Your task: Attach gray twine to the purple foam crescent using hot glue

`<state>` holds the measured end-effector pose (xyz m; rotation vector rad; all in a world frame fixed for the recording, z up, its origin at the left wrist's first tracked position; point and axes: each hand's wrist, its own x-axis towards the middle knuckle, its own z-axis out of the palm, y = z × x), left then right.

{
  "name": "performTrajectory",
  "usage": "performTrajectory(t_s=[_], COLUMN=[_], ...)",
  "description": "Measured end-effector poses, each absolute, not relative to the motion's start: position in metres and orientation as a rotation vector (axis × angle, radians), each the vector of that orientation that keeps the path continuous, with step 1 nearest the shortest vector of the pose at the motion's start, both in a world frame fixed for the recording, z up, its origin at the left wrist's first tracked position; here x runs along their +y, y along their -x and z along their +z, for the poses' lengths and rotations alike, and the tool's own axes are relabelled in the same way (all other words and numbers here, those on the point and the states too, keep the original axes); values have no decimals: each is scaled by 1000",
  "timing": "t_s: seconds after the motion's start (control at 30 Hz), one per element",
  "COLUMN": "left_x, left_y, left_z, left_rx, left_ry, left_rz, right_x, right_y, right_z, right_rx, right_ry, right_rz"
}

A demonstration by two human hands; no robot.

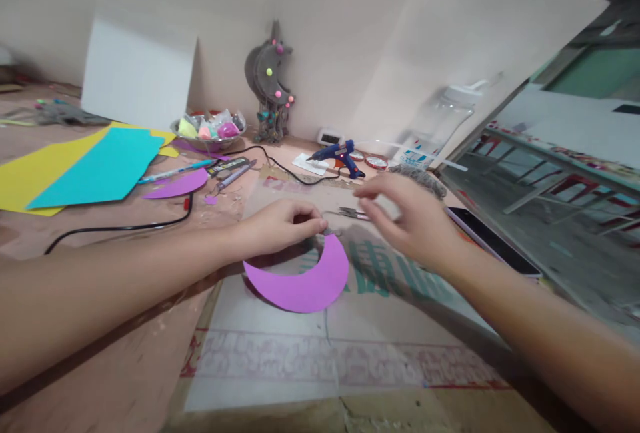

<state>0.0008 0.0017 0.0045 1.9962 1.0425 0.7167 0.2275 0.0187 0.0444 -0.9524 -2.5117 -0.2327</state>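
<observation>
A purple paper crescent hangs with its horns upward over a printed white sheet. My left hand pinches its upper right tip between thumb and fingers, with a small bit of grey thread at that spot. To the right, my right hand is raised over the sheet and slightly blurred. Its thumb and fingers are bent, with a small gap between the tips, and nothing shows in them. Just beyond its fingertips lie small thread snips.
Behind are a blue glue gun, a bowl of coloured clay packets and a grey crescent ornament. Cyan paper and purple scrap lie left. A phone, grey yarn and a clear bottle are right.
</observation>
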Motion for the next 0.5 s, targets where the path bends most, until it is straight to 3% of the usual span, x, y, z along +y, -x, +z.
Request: performTrajectory(t_s=[0.2,0.5], left_x=[0,-2], left_y=[-2,-3], left_z=[4,7], left_rx=[1077,1064], left_ry=[-1962,-1956], left_rz=[713,704], right_x=[48,45], right_y=[-235,-236], right_z=[9,7], right_rx=[-2659,-2706], right_ry=[1129,1091], right_rz=[-160,-350])
